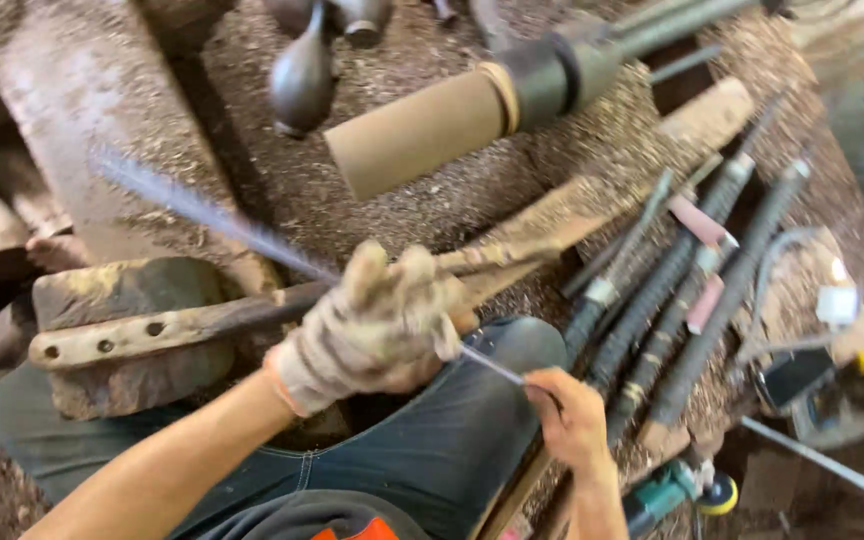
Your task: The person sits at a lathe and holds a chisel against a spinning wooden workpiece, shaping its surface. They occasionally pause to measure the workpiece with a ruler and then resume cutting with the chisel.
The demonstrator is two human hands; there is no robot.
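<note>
— Labels first: do we see any packages or signs?

— We see none we can read. There is a small white tag (838, 303) at the right edge of the surface (432, 190), above a dark flat case (792, 373), and a pink strip (697, 220) lying across the row of dark wrapped rods (672, 290). A tan cardboard-coloured tube (417, 130) sits at the top on a dark shaft.

— And our hands?

— Our left hand (377, 325), in a dirty work glove, is closed around a thin metal rod (202, 212) and the wooden stick (252, 315) beneath it. Our bare right hand (567, 415) pinches the rod's near end, just beside the left.

— Where does the rod lie?

— It runs from the right hand up through the left, its far end blurred above the drilled wooden stick, over our lap in blue jeans (432, 440). Sawdust covers everything.
</note>
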